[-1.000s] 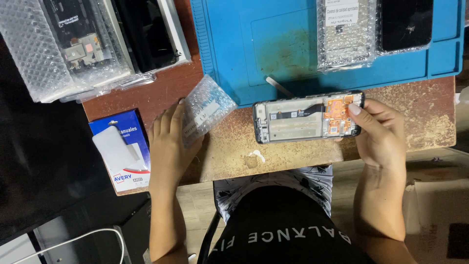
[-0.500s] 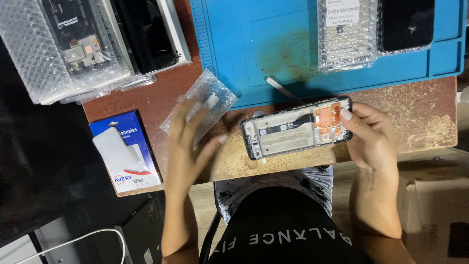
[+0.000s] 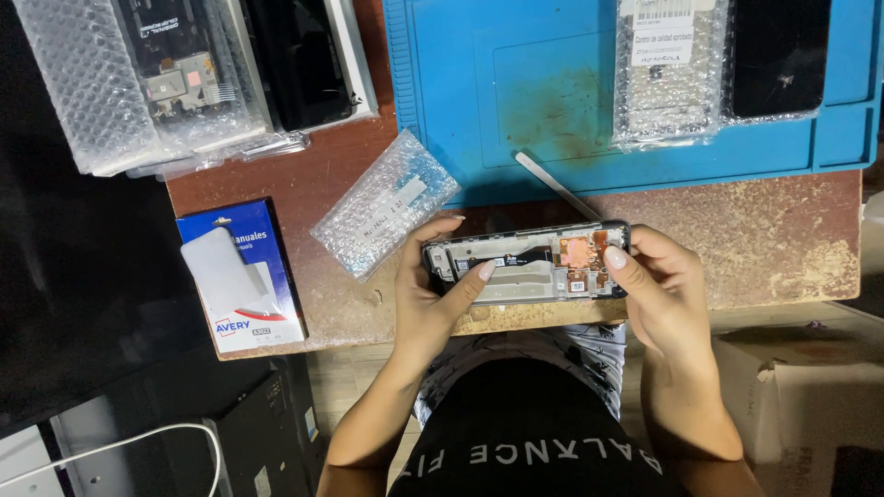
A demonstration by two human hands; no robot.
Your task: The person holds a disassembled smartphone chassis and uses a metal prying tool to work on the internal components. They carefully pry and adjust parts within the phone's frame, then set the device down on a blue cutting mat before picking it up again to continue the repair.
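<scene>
Across the far half of the worn brown table lies a blue work mat, with bubble-wrapped phone parts on it at the right and a tray of wrapped boards off its left edge; nearer, a blue box of labels sits at the table's left front corner, and a small bubble-wrap pouch lies just left of the hands, apart from them. At the front edge, between both hands, is the opened phone frame, held just above the table with its long axis running left to right, inner side up, copper-coloured patch toward the right end. The left hand grips the left end, its thumb laid across the inner face, fingers curled behind. The right hand clasps the right end, thumb resting on the edge by the copper patch. Neither hand is nearer; each holds one end. A thin metal pry tool lies slantwise just beyond the frame, closer to the right hand
</scene>
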